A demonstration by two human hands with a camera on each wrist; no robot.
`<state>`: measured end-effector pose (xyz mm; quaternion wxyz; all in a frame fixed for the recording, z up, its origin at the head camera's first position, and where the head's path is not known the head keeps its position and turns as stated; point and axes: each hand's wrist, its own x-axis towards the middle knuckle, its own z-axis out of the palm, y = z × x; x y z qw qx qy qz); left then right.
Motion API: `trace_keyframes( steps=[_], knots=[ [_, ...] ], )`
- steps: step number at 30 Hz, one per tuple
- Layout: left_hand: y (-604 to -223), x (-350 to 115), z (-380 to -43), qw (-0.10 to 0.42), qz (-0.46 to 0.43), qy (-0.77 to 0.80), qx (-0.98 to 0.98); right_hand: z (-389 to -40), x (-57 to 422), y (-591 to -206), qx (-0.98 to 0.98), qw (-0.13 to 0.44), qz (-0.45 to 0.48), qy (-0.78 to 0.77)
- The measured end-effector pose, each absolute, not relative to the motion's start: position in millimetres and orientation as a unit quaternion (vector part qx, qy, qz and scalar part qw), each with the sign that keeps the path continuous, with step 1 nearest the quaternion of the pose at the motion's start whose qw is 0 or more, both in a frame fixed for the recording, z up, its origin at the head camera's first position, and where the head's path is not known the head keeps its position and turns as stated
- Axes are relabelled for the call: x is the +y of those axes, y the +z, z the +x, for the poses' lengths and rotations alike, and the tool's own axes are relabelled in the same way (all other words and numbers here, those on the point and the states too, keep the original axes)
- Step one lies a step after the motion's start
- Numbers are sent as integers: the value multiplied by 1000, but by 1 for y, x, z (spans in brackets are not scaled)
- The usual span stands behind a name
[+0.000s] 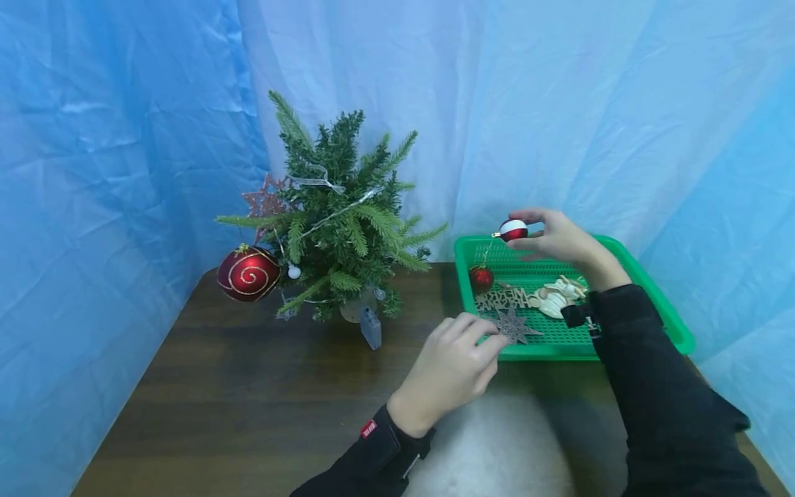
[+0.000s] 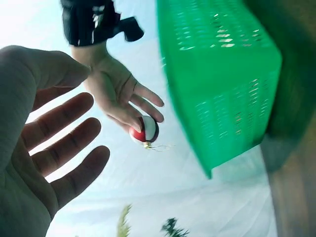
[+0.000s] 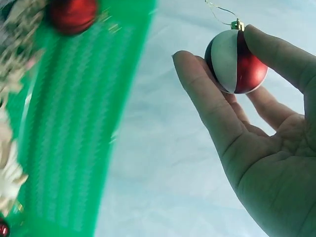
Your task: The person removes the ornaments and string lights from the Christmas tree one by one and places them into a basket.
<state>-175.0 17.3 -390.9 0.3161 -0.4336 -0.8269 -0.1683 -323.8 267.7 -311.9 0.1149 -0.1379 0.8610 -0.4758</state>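
Between thumb and fingers my right hand [image 1: 557, 240] pinches a red and white bauble [image 1: 513, 230], held above the back of the green basket [image 1: 464, 276]. A gold cap and thin hanging loop show on the bauble [image 3: 237, 61] in the right wrist view. My left hand [image 1: 455, 359] hovers by the basket's front left corner, its fingers loosely bent and nothing in its grasp, as the left wrist view shows. Inside the basket lie a red bauble [image 1: 481, 279], a silver glitter star [image 1: 513, 326], a wooden lettering piece [image 1: 504, 298] and a pale wooden figure [image 1: 553, 298].
A small Christmas tree [image 1: 348, 228] stands left of the basket on the dark wooden table [image 1: 248, 393]. On it hang a large red bauble with a gold swirl [image 1: 248, 274], a pink star [image 1: 266, 201] and a small white ball [image 1: 294, 271]. Blue curtains [image 1: 559, 103] enclose the table.
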Motion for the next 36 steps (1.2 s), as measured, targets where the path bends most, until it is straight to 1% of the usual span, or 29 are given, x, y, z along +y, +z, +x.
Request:
trace_keyframes(
  steps=[4, 10, 18, 26, 32, 36],
  knots=[
    [-401, 25, -175, 298, -434, -136, -839, -339, 278, -323, 889, 146, -111, -419],
    [-415, 31, -177, 276, -436, -105, -850, -354, 288, -335, 907, 197, -106, -356],
    [-426, 36, -181, 291, -422, -64, -856, -366, 295, -346, 917, 240, -89, -306],
    [-429, 35, -185, 287, -420, -73, -858, -373, 301, -363, 922, 276, -62, -264],
    [-429, 34, -187, 278, -417, -79, -861, -376, 301, -367, 919, 302, -42, -251],
    [-428, 32, -185, 283, -413, -78, -862, -380, 302, -373, 917, 318, -30, -240]
  ],
)
